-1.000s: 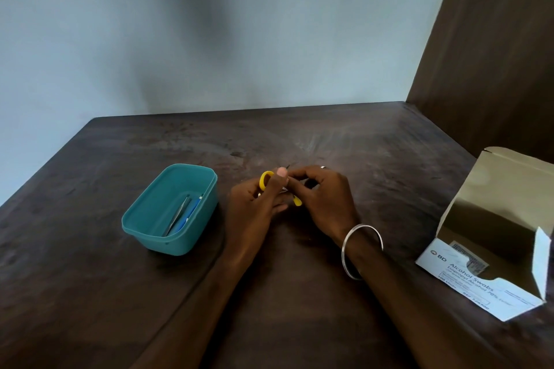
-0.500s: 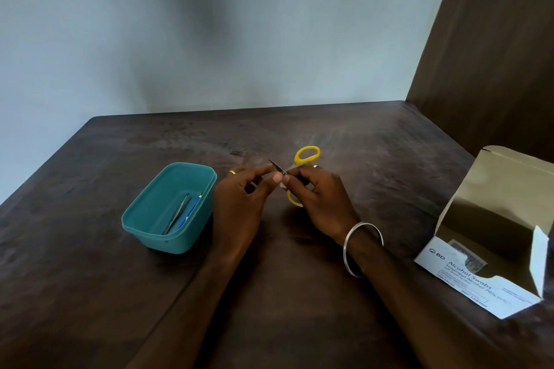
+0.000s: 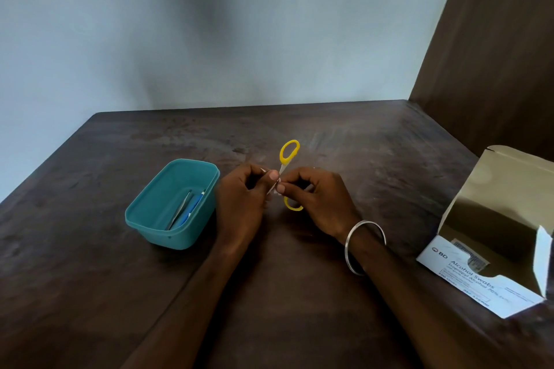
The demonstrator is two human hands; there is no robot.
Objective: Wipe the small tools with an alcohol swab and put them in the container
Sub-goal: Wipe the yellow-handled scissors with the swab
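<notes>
Broadly, a dark wooden bench (image 3: 299, 293) fills the view, set against a pale wall with a brown panel on the right. At its right edge lies an opened box of alcohol swabs (image 3: 479, 284), flap up. Left of centre stands a teal container (image 3: 141, 216) holding two slim tools (image 3: 184, 210), one metal and one with a blue handle, leaning side by side.

Just right of the container, the two hands meet above the bench. The left hand (image 3: 242, 204) has its fingers curled and its thumb and forefinger pinch near the blades of the yellow-handled scissors (image 3: 289, 153); a sliver of white shows at the fingertips, probably the swab (image 3: 274, 189), though it is too small to be sure which hand has it. The right hand (image 3: 317, 204), a metal bangle (image 3: 364, 246) on its wrist, curls round the scissors near the pivot, with one yellow loop standing up beyond the fingers and the other peeping out below.

I judge the step in hand to be wiping the scissors, with two tools already in the container. Next, the wipe should run along both blades, keeping fingertips off the edges; then the scissors go across to the left and down into the container beside the other tools.
</notes>
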